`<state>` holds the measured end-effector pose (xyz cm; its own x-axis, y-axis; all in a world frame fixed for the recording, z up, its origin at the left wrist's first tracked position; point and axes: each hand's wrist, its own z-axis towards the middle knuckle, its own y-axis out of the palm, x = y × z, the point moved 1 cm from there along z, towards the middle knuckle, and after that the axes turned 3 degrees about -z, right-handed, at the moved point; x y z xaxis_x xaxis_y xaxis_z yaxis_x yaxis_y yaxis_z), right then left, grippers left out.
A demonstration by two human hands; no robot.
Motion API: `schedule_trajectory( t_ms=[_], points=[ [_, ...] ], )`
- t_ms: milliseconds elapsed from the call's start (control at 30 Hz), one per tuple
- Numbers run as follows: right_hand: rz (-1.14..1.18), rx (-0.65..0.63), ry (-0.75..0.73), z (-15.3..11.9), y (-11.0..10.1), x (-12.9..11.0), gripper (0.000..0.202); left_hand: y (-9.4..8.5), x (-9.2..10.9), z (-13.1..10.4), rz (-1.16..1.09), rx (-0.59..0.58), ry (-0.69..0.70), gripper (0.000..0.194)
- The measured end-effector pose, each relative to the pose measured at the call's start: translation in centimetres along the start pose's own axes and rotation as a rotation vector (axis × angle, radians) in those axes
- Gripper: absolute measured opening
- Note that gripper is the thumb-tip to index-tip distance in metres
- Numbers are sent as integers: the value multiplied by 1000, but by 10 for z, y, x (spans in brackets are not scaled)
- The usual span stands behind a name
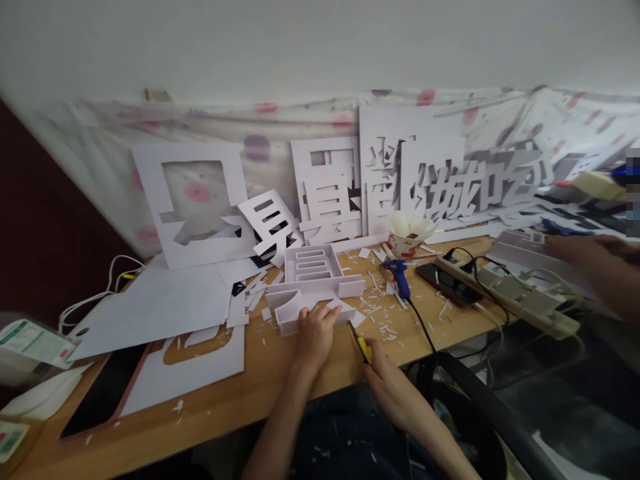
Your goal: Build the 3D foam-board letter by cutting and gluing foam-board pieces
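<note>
In front of me on the wooden table lies a white raised-edge board character (313, 288), with slots in its upper part and short legs at its front. My left hand (316, 331) is closed on its near edge, fingers bent over the thin front wall. In my right hand (383, 373) is a yellow-handled utility knife (367, 351), gripped with its dark blade pointing at the character's front right corner. The blade tip looks very close to the wall; whether it touches, I cannot tell. A blue hot glue gun (397, 275) rests to the right, its black cable trailing forward.
White scraps litter the table (280, 373). Behind stand cut-out boards (327, 193) and a paper cup (405, 241) of glue sticks. On the right lie a phone (447, 283) and a power strip (510, 300); another person's hand (575, 250) is beyond. A tablet (107, 393) lies left.
</note>
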<state>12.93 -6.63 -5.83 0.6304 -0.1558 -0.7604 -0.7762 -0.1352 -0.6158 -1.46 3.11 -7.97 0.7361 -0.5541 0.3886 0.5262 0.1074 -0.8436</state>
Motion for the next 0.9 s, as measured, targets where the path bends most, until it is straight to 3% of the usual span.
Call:
schedule_trajectory(
  t_ms=[900],
  points=[
    [-23,28,-18,-9,-10,-14,42,0,-1,2,-19,-24,-15,45]
  ],
)
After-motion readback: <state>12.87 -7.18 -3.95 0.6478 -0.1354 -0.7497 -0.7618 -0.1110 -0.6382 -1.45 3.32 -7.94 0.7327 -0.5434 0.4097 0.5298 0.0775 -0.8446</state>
